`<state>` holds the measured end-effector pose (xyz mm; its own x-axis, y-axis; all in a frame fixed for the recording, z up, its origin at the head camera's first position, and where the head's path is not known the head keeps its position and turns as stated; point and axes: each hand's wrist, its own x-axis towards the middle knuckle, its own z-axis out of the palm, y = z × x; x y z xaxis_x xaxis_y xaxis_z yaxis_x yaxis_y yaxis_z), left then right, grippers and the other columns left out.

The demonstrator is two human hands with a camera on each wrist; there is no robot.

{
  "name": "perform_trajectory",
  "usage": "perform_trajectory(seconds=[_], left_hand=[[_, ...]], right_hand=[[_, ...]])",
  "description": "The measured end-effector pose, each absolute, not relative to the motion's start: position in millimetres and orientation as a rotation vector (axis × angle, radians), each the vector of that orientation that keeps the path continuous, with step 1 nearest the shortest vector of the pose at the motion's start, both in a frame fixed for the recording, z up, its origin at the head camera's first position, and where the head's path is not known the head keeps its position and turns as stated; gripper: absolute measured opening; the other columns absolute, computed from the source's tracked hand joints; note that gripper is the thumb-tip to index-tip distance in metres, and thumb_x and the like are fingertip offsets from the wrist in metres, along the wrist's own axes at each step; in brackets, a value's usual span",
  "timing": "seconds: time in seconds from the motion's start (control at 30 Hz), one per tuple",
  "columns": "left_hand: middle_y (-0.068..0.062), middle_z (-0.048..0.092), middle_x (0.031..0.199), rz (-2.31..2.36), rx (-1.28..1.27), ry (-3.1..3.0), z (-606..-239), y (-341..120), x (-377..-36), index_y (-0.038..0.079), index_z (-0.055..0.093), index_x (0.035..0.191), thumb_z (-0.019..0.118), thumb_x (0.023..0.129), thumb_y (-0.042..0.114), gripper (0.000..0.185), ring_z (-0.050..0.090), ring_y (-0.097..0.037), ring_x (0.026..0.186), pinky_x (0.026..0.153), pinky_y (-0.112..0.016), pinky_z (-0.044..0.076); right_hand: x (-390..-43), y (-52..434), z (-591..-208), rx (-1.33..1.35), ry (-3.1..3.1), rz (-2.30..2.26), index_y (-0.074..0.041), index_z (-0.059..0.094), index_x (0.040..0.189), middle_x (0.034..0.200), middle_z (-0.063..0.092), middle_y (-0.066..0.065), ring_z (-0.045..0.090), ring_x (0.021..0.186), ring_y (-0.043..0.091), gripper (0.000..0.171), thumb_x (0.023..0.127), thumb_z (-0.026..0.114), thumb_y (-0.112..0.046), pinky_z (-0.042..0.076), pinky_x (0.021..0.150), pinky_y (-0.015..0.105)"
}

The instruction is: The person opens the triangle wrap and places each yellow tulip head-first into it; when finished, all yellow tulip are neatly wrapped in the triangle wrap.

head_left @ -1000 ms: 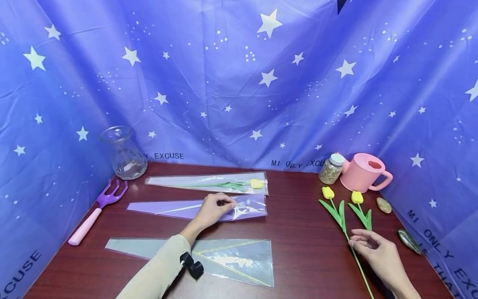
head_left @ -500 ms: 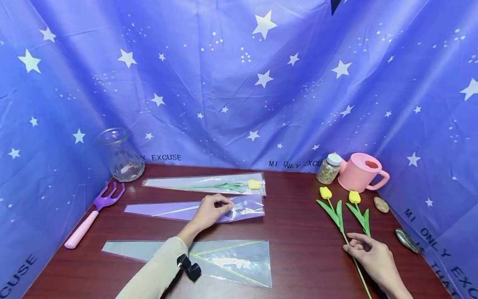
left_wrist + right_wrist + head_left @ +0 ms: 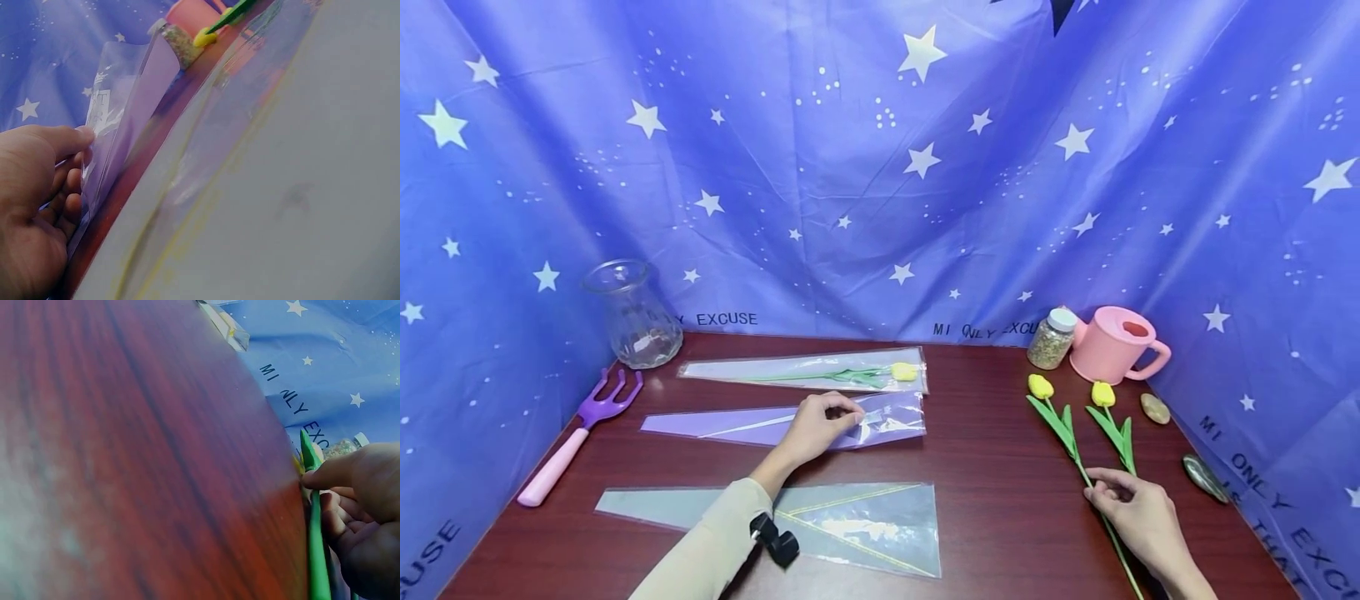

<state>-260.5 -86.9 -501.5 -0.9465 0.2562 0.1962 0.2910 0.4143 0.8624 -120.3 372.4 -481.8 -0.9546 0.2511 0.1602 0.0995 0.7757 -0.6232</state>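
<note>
Fingers (image 3: pixel 72 205) of the left hand (image 3: pixel 816 429) are pinching a purple sleeve (image 3: pixel 745 430) near its wide, clear end; the right hand (image 3: pixel 1135 512) has a narrow pinch on the stem of a yellow tulip (image 3: pixel 1071 442), right side of the counter (image 3: pixel 985 475). Biggest stuff first: starry blue-purple curtain (image 3: pixel 820 167) behind and on both sides, then that counter, dark reddish wood. Nearest the person is a greyish clear sleeve (image 3: pixel 865 517) with yellow lines, lying flat. Farthest sleeve (image 3: pixel 715 367) has another yellow tulip (image 3: pixel 902 372) inside. Clear glass vase (image 3: pixel 647 329) sits back left, pink watering can (image 3: pixel 1101 354) back right (can't tell what's in it), white-lidded jar (image 3: pixel 1051 343) of speckled bits just beside that.
</note>
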Motion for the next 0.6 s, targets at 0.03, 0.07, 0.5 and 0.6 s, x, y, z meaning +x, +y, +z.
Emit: perform_trajectory(seconds=[0.03,0.07,0.5,0.6], left_hand=[[0.008,0.073,0.091,-1.604,-0.504,-2.614,-501.7,-87.9,-260.1,0.024,0.082,0.094,0.080,0.091,0.020,0.006,0.060,-0.007,0.078,0.071,-0.021,0.050],[0.007,0.073,0.091,-1.606,-0.505,-2.613,-501.7,-88.6,-259.7,0.024,0.082,0.094,0.080,0.090,0.020,0.005,0.060,-0.007,0.078,0.071,-0.021,0.050],[0.003,0.074,0.092,-1.627,-0.534,-2.600,-502.1,-88.3,-261.7,0.021,0.082,0.094,0.080,0.091,0.021,0.004,0.059,-0.008,0.078,0.070,-0.020,0.048],[0.004,0.074,0.093,-1.625,-0.523,-2.601,-500.7,-87.8,-260.8,0.021,0.081,0.094,0.080,0.091,0.021,0.003,0.059,-0.007,0.079,0.071,-0.020,0.048]], right_hand=[[-120.4,371.0,-482.1,-0.274,-2.725,0.980,-0.006,0.078,0.109,0.077,0.074,-0.008,0.060,0.069,-0.009,0.021,0.090,0.077,-0.014,0.043,0.062,0.013],[-120.5,369.8,-482.2,-0.267,-2.709,1.025,-0.004,0.077,0.110,0.078,0.076,-0.006,0.062,0.070,-0.010,0.021,0.090,0.076,-0.011,0.045,0.062,0.012],[-145.5,339.9,-447.0,-0.187,-2.336,1.501,0.004,0.072,0.114,0.080,0.074,-0.014,0.068,0.072,-0.002,0.024,0.092,0.077,-0.006,0.054,0.063,0.016],[-154.6,325.9,-438.1,-0.130,-2.207,1.704,-0.003,0.075,0.106,0.081,0.076,-0.011,0.070,0.069,0.003,0.015,0.091,0.076,-0.002,0.058,0.064,0.020]])
